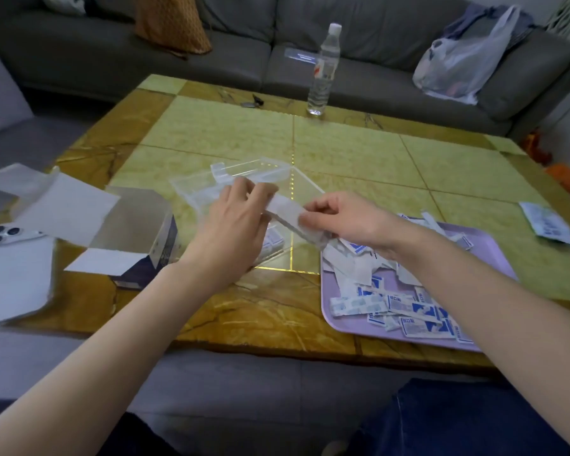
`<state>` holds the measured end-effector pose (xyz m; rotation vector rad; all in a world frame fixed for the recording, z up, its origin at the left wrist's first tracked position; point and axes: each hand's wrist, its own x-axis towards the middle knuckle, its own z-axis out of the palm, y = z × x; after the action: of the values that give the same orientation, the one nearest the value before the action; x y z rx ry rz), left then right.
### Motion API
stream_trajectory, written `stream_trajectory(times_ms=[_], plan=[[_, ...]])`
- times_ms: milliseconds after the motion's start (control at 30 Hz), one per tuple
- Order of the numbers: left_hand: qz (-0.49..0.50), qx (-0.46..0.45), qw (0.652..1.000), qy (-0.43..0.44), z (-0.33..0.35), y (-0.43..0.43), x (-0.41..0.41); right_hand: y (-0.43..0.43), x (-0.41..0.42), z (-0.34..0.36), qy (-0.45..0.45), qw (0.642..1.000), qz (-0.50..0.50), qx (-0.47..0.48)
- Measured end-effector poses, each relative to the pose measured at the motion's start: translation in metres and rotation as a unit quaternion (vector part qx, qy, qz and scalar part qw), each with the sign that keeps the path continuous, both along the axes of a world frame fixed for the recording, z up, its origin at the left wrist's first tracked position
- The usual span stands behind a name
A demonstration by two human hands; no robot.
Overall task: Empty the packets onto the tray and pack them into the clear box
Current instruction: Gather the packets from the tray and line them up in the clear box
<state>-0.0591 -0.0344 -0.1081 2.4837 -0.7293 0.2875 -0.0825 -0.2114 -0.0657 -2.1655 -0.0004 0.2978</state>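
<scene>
My table [343, 153] has a shiny yellow and brown stone top. Behind it is a long grey sofa [231, 64]. An orange cushion [173, 24] and a thin plastic bag [458, 67] sit on the sofa. The light is soft.

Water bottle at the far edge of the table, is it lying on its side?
No, the water bottle stands upright on the table with its white cap on.
</scene>
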Motion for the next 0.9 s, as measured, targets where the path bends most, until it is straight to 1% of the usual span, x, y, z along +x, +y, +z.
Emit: stream_trajectory(times_ms=[67,167,267,333,400,500,600,667,767,833,900], plan=[[0.059,0.03,0.998,0.015,-0.006,0.011,0.003,0.005,0.012,0.003,-0.046,0.997,-0.014,-0.061],[0.117,0.061,0.991,0.028,-0.015,0.025,0.002,0.01,0.035,0.003,-0.087,0.989,-0.054,-0.106],[0.127,0.069,0.989,0.03,-0.023,0.028,-0.002,0.014,0.058,-0.002,-0.127,0.967,-0.101,-0.196],[0.124,0.068,0.99,0.024,-0.027,0.028,-0.003,0.016,0.07,-0.009,-0.134,0.951,-0.099,-0.259],[0.125,0.061,0.99,0.02,-0.03,0.028,-0.003,0.016,0.08,-0.018,-0.118,0.94,-0.086,-0.309],[0.125,0.061,0.99,0.012,-0.032,0.029,-0.004,0.018,0.093,-0.029,-0.059,0.928,-0.071,-0.36],[0.127,0.066,0.99,0.011,-0.032,0.03,-0.005,0.019,0.102,-0.041,-0.022,0.908,-0.069,-0.413],[0.133,0.076,0.988,0.029,-0.033,0.032,-0.006,0.02,0.108,-0.048,-0.008,0.898,-0.071,-0.434],[0.133,0.083,0.987,0.032,-0.036,0.032,-0.004,0.02,0.116,-0.058,0.023,0.892,-0.062,-0.447],[0.133,0.081,0.987,0.036,-0.037,0.032,-0.003,0.023,0.118,-0.061,0.049,0.89,-0.045,-0.451],[0.134,0.08,0.987,0.032,-0.037,0.032,-0.003,0.029,0.119,-0.06,0.081,0.873,-0.007,-0.481]])
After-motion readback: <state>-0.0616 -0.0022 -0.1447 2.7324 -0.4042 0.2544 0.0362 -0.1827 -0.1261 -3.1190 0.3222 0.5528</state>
